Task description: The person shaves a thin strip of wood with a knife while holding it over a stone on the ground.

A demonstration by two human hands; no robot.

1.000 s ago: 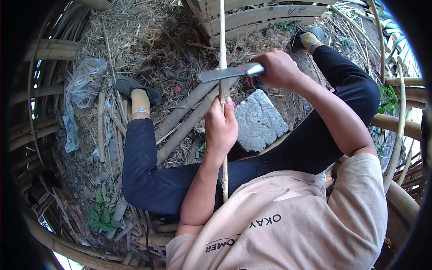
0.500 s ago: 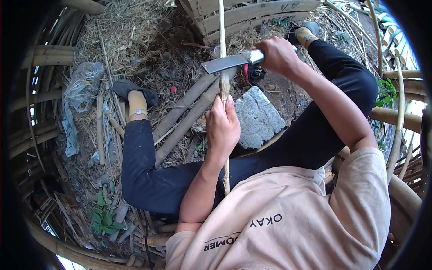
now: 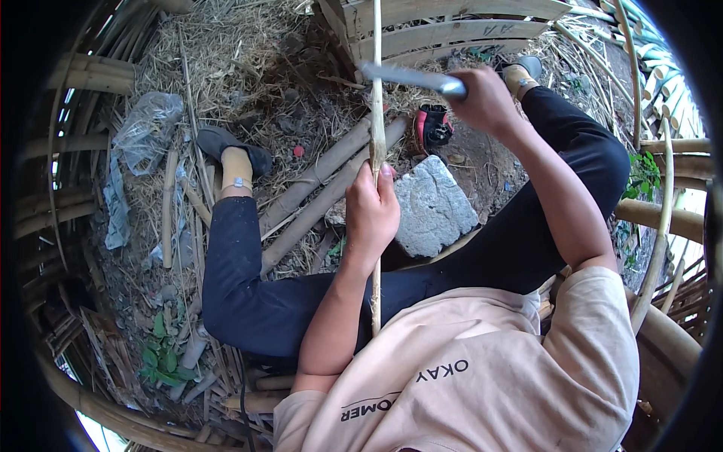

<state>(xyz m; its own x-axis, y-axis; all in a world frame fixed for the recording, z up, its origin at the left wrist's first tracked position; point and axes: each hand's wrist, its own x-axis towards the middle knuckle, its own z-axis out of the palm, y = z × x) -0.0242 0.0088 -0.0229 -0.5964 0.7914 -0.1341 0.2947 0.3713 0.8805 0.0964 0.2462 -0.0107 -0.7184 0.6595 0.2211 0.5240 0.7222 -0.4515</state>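
Observation:
My left hand is closed around a long, thin pale bamboo stick just below a thicker joint. The stick stands lengthwise before me, its lower end reaching my shirt and its upper end running out of the top of the view. In my right hand is the handle of a broad-bladed knife, mostly covered by the fingers. Its blade, smeared by motion, points left and crosses the stick above my left hand; whether it touches cannot be made out.
Right of my left hand lies a grey stone block. Bamboo poles rest on straw-covered ground, near a red and black object. A clear plastic bag lies at left. Wooden slats stand ahead; a bamboo rail is at right.
The knife and my right hand have moved up and slightly right, farther along the stick from my left hand. The left hand keeps its hold. The red and black object shows more fully.

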